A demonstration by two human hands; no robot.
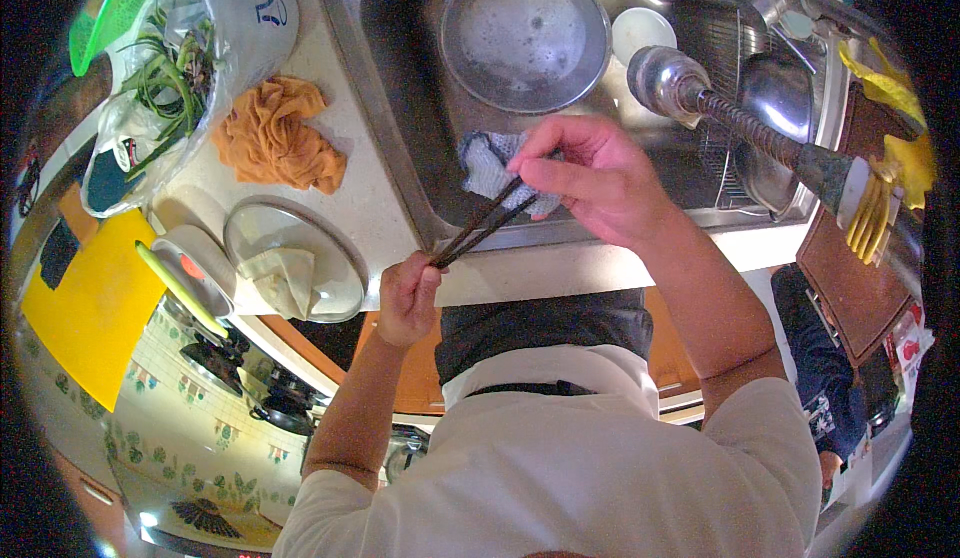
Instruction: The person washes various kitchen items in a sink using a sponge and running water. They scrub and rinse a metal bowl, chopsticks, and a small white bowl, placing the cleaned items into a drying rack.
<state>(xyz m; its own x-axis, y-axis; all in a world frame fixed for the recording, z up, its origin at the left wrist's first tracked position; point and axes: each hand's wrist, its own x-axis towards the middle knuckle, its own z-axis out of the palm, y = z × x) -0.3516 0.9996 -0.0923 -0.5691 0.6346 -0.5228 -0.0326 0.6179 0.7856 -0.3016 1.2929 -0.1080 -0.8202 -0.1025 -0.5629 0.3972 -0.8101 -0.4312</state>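
Observation:
A pair of dark chopsticks (487, 222) slants between my hands over the front edge of the steel sink (390, 137). My left hand (409, 295) pinches them where they meet at the lower left. At their upper right part, my right hand (589, 179) has thumb and fingers closed around them. Below my right hand, a grey-white cloth (487, 162) lies in the sink, partly hidden by that hand. Beyond it sits a large round metal pan (525, 36) with a small white bowl (643, 36) to its right.
A flexible faucet (667, 85) reaches over the sink from the right, beside a wire rack (724, 145). On the left counter lie an orange cloth (281, 137), a glass lid (330, 258) and a plastic bag of green leaves (169, 89). Yellow rubber gloves (870, 216) hang at right.

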